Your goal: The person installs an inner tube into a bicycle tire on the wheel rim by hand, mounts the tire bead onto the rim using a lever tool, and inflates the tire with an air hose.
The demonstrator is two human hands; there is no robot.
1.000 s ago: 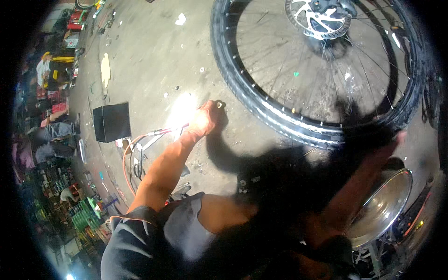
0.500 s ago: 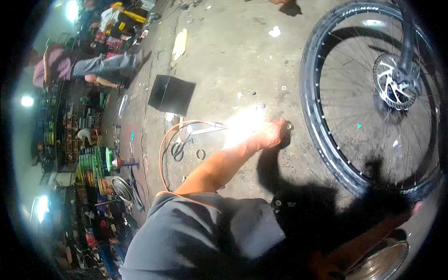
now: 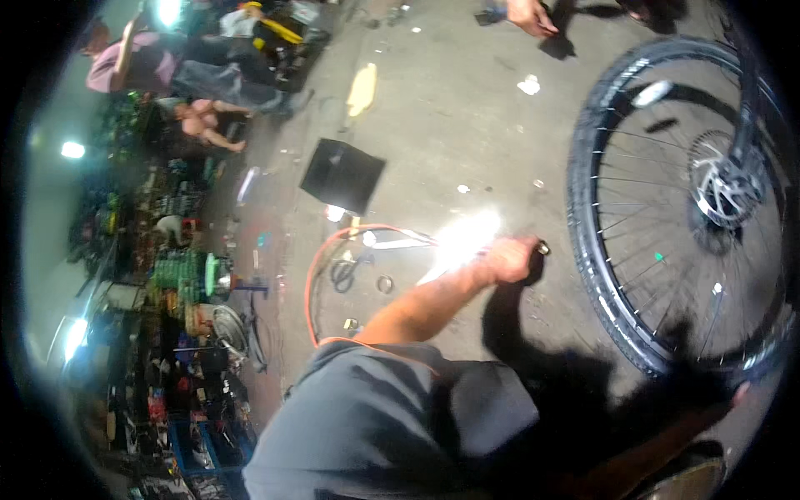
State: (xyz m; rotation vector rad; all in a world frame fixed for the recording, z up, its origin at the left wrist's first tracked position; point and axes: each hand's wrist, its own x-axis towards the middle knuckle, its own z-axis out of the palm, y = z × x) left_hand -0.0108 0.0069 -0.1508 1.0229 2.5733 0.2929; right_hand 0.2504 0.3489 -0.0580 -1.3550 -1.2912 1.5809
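Note:
My left hand (image 3: 510,259) reaches low over the concrete floor, its fingers curled together. A small shiny thing shows at its fingertips, too small to name. Right beside the hand, a glaring white light (image 3: 467,240) washes out part of it, and an orange cable (image 3: 312,279) curves from my forearm toward that glare. To the right lies a bicycle wheel (image 3: 583,242) with a black tyre, spokes and a disc brake rotor (image 3: 723,179), joined to a dark fork leg (image 3: 749,108). My right hand (image 3: 739,395) is at the tyre's lower edge; shadow hides most of its fingers.
Near the cable lie a dark ring-shaped tool (image 3: 342,275), a small metal ring (image 3: 384,284) and a black box (image 3: 342,177). A yellowish flat piece (image 3: 362,90) lies beyond. Another person's hand (image 3: 532,17) hangs at the top. People and crowded shelves fill the left.
The whole view has shifted, so the floor things and wheel appear farther right and lower. Another person's hand shows more at the top. My left hand stays beside the glare.

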